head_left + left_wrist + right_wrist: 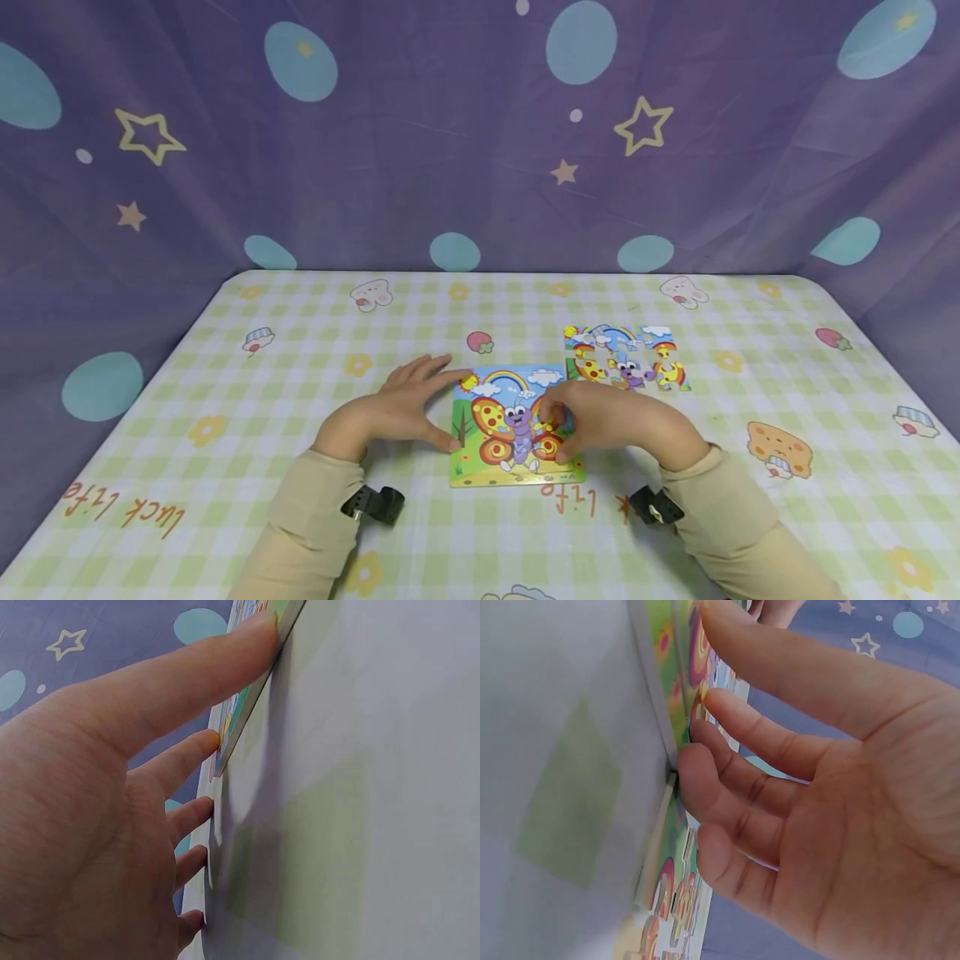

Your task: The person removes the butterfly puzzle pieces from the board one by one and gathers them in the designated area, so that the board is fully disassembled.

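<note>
A butterfly puzzle board (480, 471) with a rainbow and a sun lies flat on the table. My left hand (401, 408) rests beside its left side, fingers spread, with the thumb and index fingertip touching the edge; the left wrist view shows both contacts. My right hand (600, 421) is over the board's right side, its fingers bent. In the right wrist view, its thumb and index fingertip lie on either side of a swirl-patterned wing puzzle piece (699, 649), pinching it at the board's surface. The hand hides part of the right wing.
Just beyond my right hand lie several puzzle pieces (630, 367) with matching butterfly, rainbow and cloud pictures, with gaps between some. A green-checked cloth (300, 333) covers the table. A purple curtain (480, 167) hangs behind its far edge.
</note>
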